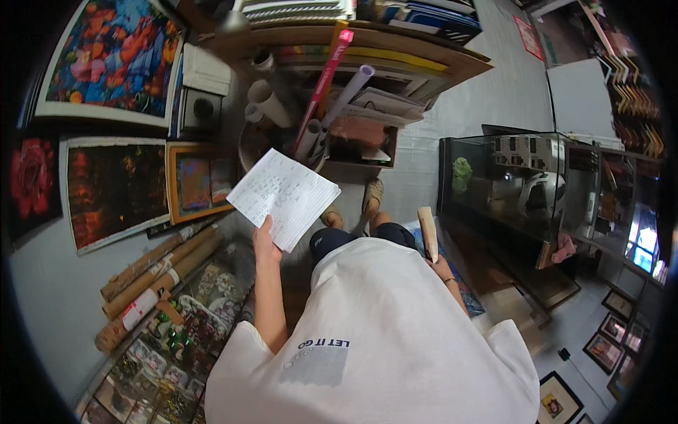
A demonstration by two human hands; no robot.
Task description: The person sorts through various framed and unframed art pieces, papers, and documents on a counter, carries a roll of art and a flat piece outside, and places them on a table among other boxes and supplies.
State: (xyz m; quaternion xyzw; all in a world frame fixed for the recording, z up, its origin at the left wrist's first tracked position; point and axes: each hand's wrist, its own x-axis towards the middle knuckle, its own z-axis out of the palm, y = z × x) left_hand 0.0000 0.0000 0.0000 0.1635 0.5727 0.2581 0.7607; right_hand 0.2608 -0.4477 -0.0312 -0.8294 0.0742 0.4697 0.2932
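My left hand (266, 244) grips the lower edge of lined white paper (284, 196), thumb on top. Small handwriting covers much of it; whether it is one sheet or several is hard to tell. Down at my right side, my right hand (439, 267) is closed around a pale, flat-sided piece (427, 230) that looks like wood. Its upper end sticks out past my fingers, and the hand partly hides the lower end. The two hands are well apart.
Rolled tubes (267, 102) and a pink-red long box (326, 85) stand ahead, by a crowded shelf (395, 44). Framed paintings (116, 187) lean at left above brown rolls (152, 283). A glass tank (505, 177) stands at right; frame corner samples (632, 99) hang beyond.
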